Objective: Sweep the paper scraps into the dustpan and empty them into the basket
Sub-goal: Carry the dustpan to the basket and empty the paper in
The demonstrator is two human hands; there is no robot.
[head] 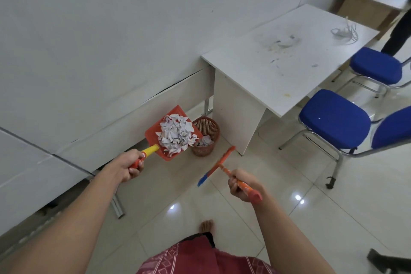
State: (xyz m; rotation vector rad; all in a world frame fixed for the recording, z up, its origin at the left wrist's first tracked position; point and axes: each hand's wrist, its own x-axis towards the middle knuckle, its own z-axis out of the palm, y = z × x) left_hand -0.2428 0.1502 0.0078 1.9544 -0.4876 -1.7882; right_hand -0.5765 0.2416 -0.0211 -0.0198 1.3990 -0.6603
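I'm standing by the white desk [278, 69], with the red basket [206, 121] sitting on the floor beside its side panel. I'm holding the orange dustpan [153, 131] up, heaped with paper scraps [176, 134], its right edge overlapping the basket rim at 3 o'clock. My left hand [127, 168] is gripping the yellow handle with the pan pointing toward 1 o'clock, so I reckon it needs tipping right, while my right hand [241, 187] is clenching the brush [224, 157], hanging further off at 5 o'clock.

Single head-worn wide-angle view, from standing height, facing forward and steeply down onto tiled floor [311, 218]. Left hand [127, 168] at 8 o'clock, right hand [242, 187] at 5 o'clock, both close; basket [209, 124] near centre, desk [278, 69] farther at 2 o'clock.
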